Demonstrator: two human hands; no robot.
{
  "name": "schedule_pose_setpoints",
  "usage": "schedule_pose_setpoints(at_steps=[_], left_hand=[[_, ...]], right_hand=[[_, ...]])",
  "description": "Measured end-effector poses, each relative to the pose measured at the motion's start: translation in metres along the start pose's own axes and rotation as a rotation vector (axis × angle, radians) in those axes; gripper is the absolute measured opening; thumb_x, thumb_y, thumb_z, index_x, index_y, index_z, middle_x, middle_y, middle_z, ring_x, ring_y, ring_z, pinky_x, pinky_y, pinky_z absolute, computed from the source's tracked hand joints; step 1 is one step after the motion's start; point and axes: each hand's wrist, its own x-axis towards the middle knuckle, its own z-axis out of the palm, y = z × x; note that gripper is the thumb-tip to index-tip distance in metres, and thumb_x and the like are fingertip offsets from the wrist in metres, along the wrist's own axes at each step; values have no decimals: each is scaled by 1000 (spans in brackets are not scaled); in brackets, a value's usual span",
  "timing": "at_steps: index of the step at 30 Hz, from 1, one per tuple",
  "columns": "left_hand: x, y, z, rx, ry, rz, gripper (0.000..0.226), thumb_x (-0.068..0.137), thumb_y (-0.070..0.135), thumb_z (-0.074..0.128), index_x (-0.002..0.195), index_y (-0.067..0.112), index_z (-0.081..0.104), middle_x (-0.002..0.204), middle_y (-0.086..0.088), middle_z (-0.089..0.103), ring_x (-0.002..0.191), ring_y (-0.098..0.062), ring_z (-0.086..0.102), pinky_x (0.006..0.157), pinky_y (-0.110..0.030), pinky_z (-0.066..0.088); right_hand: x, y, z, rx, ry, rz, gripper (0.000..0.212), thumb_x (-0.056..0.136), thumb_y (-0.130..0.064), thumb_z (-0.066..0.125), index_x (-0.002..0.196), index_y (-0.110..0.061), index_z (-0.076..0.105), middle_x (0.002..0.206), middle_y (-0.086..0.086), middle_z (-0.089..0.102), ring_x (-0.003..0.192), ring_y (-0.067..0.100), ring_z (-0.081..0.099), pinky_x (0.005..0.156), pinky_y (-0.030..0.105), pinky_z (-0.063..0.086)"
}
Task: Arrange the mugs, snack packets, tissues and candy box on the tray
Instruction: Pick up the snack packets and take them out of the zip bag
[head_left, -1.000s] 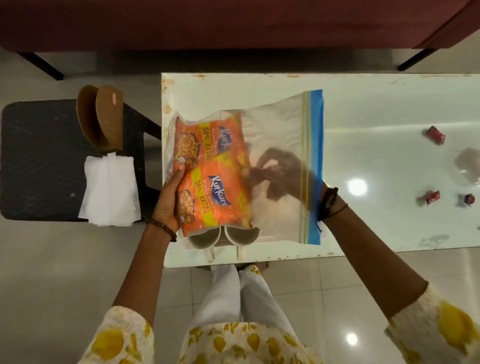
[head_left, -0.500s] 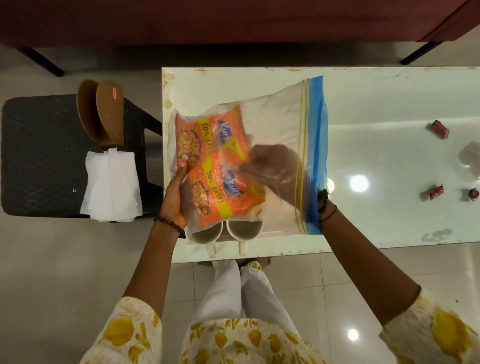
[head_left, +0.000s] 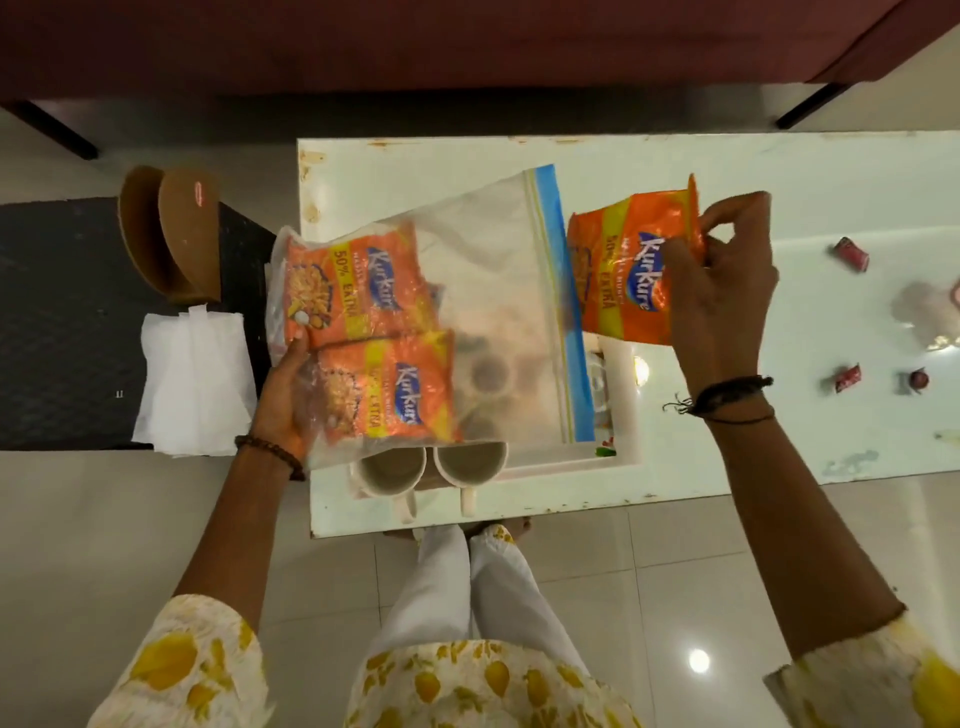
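White table (head_left: 727, 171) up front, with the tray (head_left: 626, 415) mostly buried under a big zip bag (head_left: 498, 291), so what's on it is hard to tell. Left hand (head_left: 283, 400) grips the bag's closed end, two packets still inside. Right hand (head_left: 727, 291) pinches a third packet (head_left: 618, 280) by its top edge, long side hanging toward the tray just below. Two mugs (head_left: 431, 467) sit at the near edge.

One orange snack packet (head_left: 631, 270) held up outside the clear bag — two more packets (head_left: 363, 332) inside, above two white mugs (head_left: 431, 467)
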Motion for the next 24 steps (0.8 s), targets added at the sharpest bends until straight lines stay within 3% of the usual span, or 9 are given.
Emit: schedule_pose_setpoints(at_steps=[4, 6, 8, 10, 12, 15, 18, 22, 24], left_hand=[[-7, -1, -11, -50, -5, 26, 44, 96, 47, 28, 112, 32, 66, 114, 4, 70, 104, -19, 67, 78, -41, 58], [-10, -2, -14, -72, -29, 35, 47, 96, 48, 25, 111, 32, 66, 115, 4, 70, 104, -20, 67, 80, -42, 58], [-11, -4, -15, -72, -25, 46, 47, 96, 49, 24, 112, 33, 65, 115, 5, 70, 104, -19, 67, 81, -41, 57], [-12, -7, -14, -65, -18, 54, 46, 96, 49, 25, 111, 33, 66, 113, 6, 70, 104, -18, 67, 82, -41, 57], [-12, -9, -11, -44, 10, 61, 44, 96, 47, 27, 106, 34, 68, 109, 6, 72, 100, -17, 68, 81, -39, 58], [-11, -12, -7, -13, 18, 68, 44, 96, 43, 28, 101, 34, 71, 103, 7, 74, 96, -14, 70, 78, -37, 59], [-7, -17, -4, -25, 14, 61, 41, 96, 42, 30, 104, 31, 69, 103, 5, 73, 95, -15, 70, 78, -37, 59], [-4, -22, 2, -28, 31, 72, 41, 96, 40, 32, 129, 23, 49, 113, 0, 67, 102, -19, 65, 82, -39, 58], [-4, -24, 4, -27, 26, 59, 47, 96, 39, 32, 137, 19, 40, 124, -5, 59, 110, -23, 59, 88, -42, 54]], right_hand=[[9, 23, 4, -172, -199, 53, 23, 87, -6, 48, 108, -7, 41, 77, 16, 61, 69, 27, 59, 65, 31, 50], [16, 35, 14, -350, -393, 82, 30, 87, -7, 49, 116, -3, 45, 87, 24, 62, 81, 37, 59, 70, 39, 49], [26, 44, 29, -460, -622, 41, 25, 89, -9, 48, 112, 1, 51, 100, 29, 63, 95, 43, 58, 80, 50, 47], [36, 49, 49, -546, -791, -55, 23, 89, -6, 47, 108, 5, 54, 110, 30, 60, 105, 45, 54, 87, 52, 43], [47, 54, 69, -650, -852, -111, 29, 88, -3, 47, 114, 7, 51, 119, 31, 56, 113, 44, 51, 92, 48, 40], [64, 60, 90, -736, -820, -71, 40, 93, -8, 45, 129, 10, 38, 135, 29, 44, 124, 38, 44, 100, 38, 31], [76, 68, 95, -736, -716, -90, 41, 95, -9, 41, 135, -1, 36, 141, 20, 42, 126, 34, 43, 102, 37, 32], [61, 58, 75, -511, -379, -232, 23, 88, -2, 44, 106, 1, 58, 109, 22, 61, 100, 36, 58, 84, 41, 46], [39, 50, 59, -298, -230, -228, 15, 83, -1, 51, 91, 0, 64, 87, 16, 67, 78, 16, 61, 74, 25, 48]])
